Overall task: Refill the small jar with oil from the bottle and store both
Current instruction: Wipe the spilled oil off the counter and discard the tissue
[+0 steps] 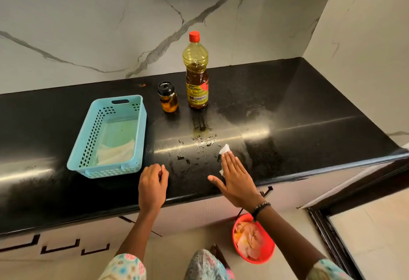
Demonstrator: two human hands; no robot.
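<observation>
On a black stone countertop (309,107) backed by white marble wall, the oil bottle (196,74) stands upright with its red cap on, its lower part dark with oil and the upper part clear yellow. Just beside it, to its left and not touching, stands the small jar (168,97), closed by a black lid and partly filled with amber oil. Left of the jar lies an empty-looking light blue perforated basket (110,138) with a pale sheet on its floor. In front of the bottle the counter bears smeared oil streaks (202,139). The person's right hand (235,179) lies flat, fingers together and extended, pressing a white tissue (224,150) onto the counter near the smears; a beaded bracelet circles that wrist. The left hand (152,185) rests at the counter's front edge, loosely curled, holding nothing. On the floor below sits a red bowl (265,255) holding crumpled paper.
</observation>
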